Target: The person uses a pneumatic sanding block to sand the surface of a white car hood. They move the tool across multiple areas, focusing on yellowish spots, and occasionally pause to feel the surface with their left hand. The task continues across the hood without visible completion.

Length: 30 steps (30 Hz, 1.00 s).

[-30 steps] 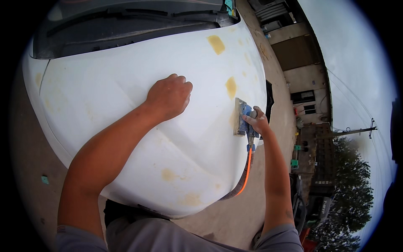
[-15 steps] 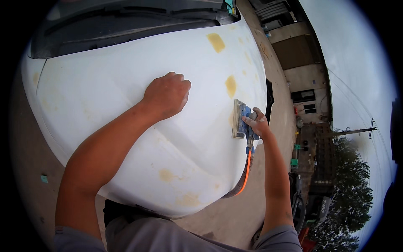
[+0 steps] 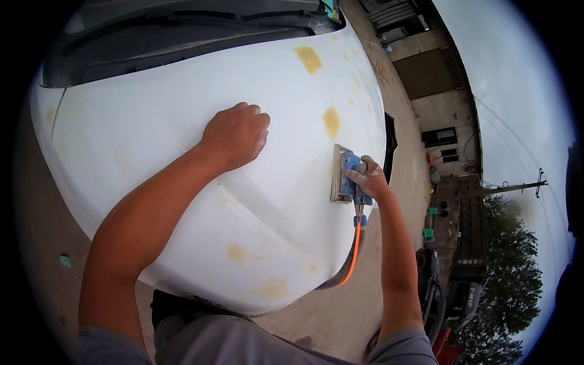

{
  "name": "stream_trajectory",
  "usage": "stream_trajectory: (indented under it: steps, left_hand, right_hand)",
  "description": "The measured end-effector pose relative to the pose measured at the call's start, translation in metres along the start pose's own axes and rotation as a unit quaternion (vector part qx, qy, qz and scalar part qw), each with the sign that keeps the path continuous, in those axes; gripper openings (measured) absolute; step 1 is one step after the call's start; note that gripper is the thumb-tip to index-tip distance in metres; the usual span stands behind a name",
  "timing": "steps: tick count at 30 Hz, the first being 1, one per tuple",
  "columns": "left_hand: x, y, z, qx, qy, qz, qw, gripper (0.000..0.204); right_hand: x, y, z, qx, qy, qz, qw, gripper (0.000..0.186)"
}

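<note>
My right hand (image 3: 368,177) grips a blue-and-grey pneumatic sander (image 3: 345,173), its pad on the right part of the white car hood (image 3: 274,140). An orange air line (image 3: 354,249) and a dark ribbed hose (image 3: 334,278) run from the tool toward the lower edge of the hood. My left hand (image 3: 234,134) is closed in a fist on or just over the middle of the hood; its palm is hidden. Yellowish patches (image 3: 309,59) dot the paint, one (image 3: 330,121) just above the sander.
The dark windscreen base with wipers (image 3: 164,42) crosses the top. Concrete ground (image 3: 316,328) surrounds the car. At the right stand a low building (image 3: 435,109), green objects (image 3: 428,233), parked vehicles (image 3: 462,301), trees (image 3: 511,261) and a utility pole (image 3: 517,188).
The sander and my right hand have shifted slightly left and down across the hood. My left fist has crept a little leftward, still closed.
</note>
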<state>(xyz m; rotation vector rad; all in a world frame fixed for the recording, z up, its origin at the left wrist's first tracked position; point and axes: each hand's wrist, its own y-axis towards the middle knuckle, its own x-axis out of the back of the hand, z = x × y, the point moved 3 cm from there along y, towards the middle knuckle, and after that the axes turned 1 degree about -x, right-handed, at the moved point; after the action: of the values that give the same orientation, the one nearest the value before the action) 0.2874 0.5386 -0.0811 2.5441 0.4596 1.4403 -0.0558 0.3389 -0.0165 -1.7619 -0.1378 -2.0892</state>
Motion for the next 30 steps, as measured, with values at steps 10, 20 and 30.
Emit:
stream_trajectory:
  steps: [10, 20, 30]
  left_hand:
    - [0.000, 0.000, -0.002, 0.006, 0.008, 0.006, 1.000, 0.013]
    - [-0.002, -0.001, 0.000, 0.001, 0.009, 0.009, 1.000, 0.013]
    - [0.001, 0.000, 0.000, -0.003, -0.001, 0.003, 1.000, 0.012]
  right_hand:
    - [-0.004, -0.007, 0.001, 0.010, 0.020, -0.013, 1.000, 0.072]
    - [-0.021, -0.045, 0.002, 0.033, -0.004, -0.009, 0.999, 0.078]
    - [-0.009, -0.012, 0.004, -0.025, 0.031, 0.005, 0.999, 0.084]
